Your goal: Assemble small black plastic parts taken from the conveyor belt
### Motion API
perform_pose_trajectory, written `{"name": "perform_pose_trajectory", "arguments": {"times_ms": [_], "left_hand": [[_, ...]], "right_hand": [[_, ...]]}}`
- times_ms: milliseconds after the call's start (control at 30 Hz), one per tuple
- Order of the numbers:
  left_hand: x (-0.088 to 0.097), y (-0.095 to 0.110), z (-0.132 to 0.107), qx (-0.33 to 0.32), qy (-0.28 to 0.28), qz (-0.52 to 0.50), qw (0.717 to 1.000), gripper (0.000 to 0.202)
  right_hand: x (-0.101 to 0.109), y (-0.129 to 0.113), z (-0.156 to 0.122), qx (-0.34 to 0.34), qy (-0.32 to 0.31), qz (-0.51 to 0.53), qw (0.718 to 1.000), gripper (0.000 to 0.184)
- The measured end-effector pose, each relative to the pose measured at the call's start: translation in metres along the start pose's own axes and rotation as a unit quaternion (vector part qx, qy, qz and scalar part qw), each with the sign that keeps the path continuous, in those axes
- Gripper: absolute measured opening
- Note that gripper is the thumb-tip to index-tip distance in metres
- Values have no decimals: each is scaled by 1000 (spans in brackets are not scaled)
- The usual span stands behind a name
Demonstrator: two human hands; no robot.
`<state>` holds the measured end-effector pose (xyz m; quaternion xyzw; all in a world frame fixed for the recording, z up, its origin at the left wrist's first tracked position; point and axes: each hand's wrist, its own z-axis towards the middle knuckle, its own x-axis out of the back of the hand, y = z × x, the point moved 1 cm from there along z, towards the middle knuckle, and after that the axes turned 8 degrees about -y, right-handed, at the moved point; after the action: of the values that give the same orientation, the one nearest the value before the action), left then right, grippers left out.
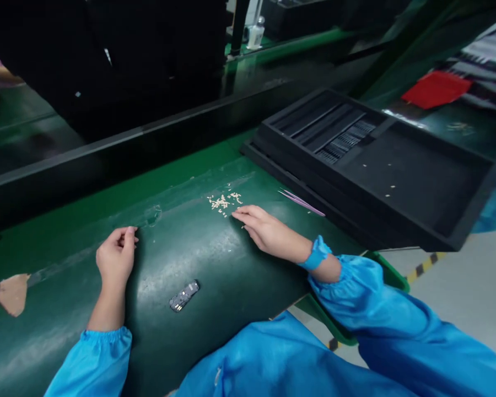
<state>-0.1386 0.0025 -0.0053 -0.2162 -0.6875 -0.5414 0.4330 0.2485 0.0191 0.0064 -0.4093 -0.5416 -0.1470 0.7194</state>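
Note:
My left hand [116, 256] rests over the green mat, its thumb pressed against curled fingers; whatever may be between them is too small to make out. On the right, my right hand [263, 227] lies low with fingers stretched out, the tips beside a scatter of tiny pale pieces [220, 203]. A small dark circuit board [184, 296] with bright metal contacts lies between the hands, nearer my body. Pink tweezers [301, 202] lie on the mat beyond my right hand, beside a black tray.
The large black tray [421, 176] stands at the right; small metal parts sit in rows in its slotted section, and a few pale bits lie in its flat section. A torn brown piece [14, 294] lies at far left. Below the table edge is a green bin [386, 270].

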Motion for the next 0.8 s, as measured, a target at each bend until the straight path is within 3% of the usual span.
{"name": "perform_pose_trajectory", "arguments": {"times_ms": [100,200,333,433,667,800], "left_hand": [[0,0,-1,12,4,-21,1000,38],[0,7,0,42,3,28,999,36],[1,11,0,45,15,44,998,36],[1,6,-3,18,11,7,1000,40],[-1,2,-4,15,4,0,1000,40],[9,10,-8,-120,86,55,988,58]], "right_hand": [[12,-9,-25,-26,-21,-32,999,43],[5,-21,-45,-50,-77,-83,992,47],[-10,-24,-23,-57,-74,-81,992,55],[-7,-27,-8,-71,-38,-59,995,53],[-14,-29,-19,-5,-46,-48,998,49],[-13,-32,18,36,-11,-11,999,43]]}}
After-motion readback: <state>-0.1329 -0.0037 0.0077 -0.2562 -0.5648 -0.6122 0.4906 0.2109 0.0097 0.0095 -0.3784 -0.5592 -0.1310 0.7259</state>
